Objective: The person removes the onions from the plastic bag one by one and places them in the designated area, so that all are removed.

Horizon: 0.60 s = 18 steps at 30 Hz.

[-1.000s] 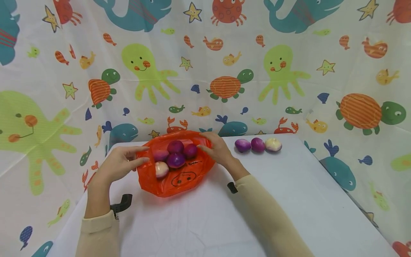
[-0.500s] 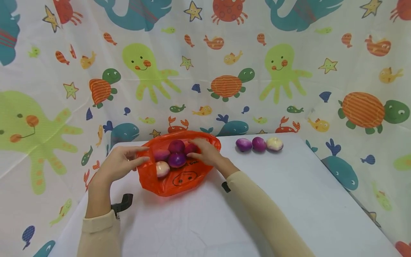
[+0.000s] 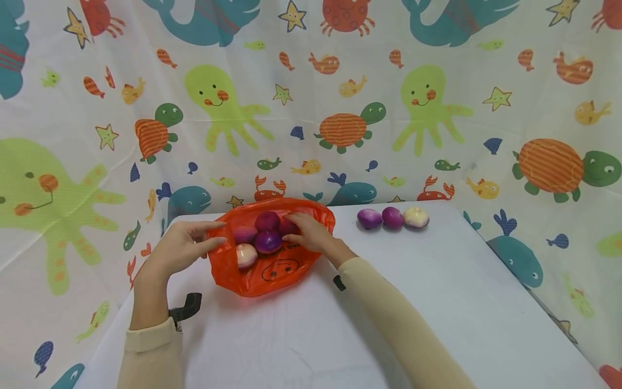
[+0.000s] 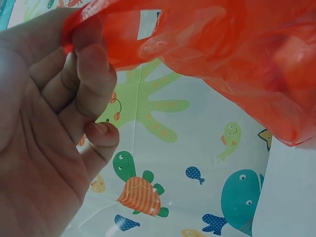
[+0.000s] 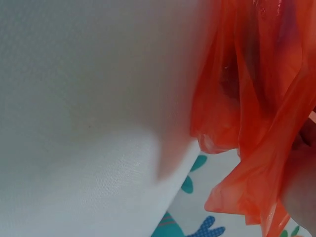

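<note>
An orange-red plastic bag point(image 3: 279, 281) lies on the white table, its mouth facing me. Inside are several onions, among them a purple onion point(image 3: 268, 242) and a whitish onion point(image 3: 246, 256). My left hand point(image 3: 182, 246) pinches the bag's left edge between thumb and fingers, as the left wrist view confirms with the film point(image 4: 121, 47) between the fingertips. My right hand point(image 3: 311, 232) reaches into the bag's mouth and holds the rightmost purple onion point(image 3: 288, 227), partly covered by the fingers. In the right wrist view, folds of the bag point(image 5: 261, 123) hide most of that hand.
Three onions stand in a row at the table's back right: two purple onions point(image 3: 392, 218) and a whitish onion point(image 3: 416, 218). A curtain point(image 3: 301, 81) printed with sea animals hangs behind the white table point(image 3: 466, 292).
My right hand has moved left from the bag's right rim to farther inside, over the rightmost purple onion. The bag's right side has spread outward. My left hand stays in place.
</note>
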Available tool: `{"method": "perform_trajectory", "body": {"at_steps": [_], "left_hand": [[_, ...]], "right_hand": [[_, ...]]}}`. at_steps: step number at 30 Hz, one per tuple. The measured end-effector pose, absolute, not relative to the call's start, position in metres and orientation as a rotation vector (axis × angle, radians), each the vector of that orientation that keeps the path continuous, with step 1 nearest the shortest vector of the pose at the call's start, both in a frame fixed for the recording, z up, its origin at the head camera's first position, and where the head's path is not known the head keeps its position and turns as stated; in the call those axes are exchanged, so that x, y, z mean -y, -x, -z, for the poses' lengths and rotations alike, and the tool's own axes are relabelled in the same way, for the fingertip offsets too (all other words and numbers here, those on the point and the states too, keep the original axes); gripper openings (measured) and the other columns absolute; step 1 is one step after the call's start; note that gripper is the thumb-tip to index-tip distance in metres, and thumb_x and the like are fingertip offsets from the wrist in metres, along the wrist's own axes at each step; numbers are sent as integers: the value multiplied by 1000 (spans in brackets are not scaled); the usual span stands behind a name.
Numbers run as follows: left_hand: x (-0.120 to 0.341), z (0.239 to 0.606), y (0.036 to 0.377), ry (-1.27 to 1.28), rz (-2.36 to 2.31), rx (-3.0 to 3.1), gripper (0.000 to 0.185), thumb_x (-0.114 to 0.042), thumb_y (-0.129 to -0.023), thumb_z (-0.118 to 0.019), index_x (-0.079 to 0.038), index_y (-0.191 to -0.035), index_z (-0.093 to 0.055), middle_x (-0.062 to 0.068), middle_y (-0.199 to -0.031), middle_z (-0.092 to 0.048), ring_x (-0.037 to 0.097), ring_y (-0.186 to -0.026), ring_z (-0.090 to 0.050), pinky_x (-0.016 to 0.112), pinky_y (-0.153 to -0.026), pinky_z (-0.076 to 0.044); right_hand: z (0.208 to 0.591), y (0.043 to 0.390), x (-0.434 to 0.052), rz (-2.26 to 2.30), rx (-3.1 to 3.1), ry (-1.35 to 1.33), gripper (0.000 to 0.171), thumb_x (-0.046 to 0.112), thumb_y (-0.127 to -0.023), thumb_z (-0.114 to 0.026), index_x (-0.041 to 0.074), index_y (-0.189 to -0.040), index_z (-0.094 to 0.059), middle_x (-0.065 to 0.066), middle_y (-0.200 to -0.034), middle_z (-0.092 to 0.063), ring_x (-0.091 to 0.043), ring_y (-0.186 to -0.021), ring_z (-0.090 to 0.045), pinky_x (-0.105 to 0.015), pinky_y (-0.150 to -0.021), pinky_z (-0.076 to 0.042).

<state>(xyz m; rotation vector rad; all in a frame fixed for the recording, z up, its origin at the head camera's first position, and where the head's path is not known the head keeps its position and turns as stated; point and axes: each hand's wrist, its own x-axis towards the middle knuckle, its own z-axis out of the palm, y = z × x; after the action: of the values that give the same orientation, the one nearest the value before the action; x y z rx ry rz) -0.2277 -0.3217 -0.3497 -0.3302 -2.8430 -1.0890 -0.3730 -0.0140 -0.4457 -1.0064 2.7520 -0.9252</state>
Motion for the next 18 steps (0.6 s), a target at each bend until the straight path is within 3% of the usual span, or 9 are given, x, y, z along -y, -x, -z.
{"method": "perform_trajectory", "body": {"at_steps": [12, 18], "left_hand": [[323, 352, 229, 369, 1079, 2811, 51, -41, -96, -75, -10, -135, -70, 4, -73, -66, 22, -74, -66, 31, -64, -56], [324, 350, 228, 367, 1081, 2809, 50, -41, -96, -75, -11, -135, -70, 4, -72, -64, 22, -73, -66, 31, -64, -56]], "right_hand": [[452, 376, 19, 774, -2803, 963, 71, 38, -99, -70, 14, -159, -42, -12, -164, -41, -31, -151, -38, -48, -121, -40], [454, 376, 19, 713, -2879, 999, 65, 37, -97, -74, 12, -153, -52, -13, -150, -49, -29, -139, -43, -43, -116, -45]]}}
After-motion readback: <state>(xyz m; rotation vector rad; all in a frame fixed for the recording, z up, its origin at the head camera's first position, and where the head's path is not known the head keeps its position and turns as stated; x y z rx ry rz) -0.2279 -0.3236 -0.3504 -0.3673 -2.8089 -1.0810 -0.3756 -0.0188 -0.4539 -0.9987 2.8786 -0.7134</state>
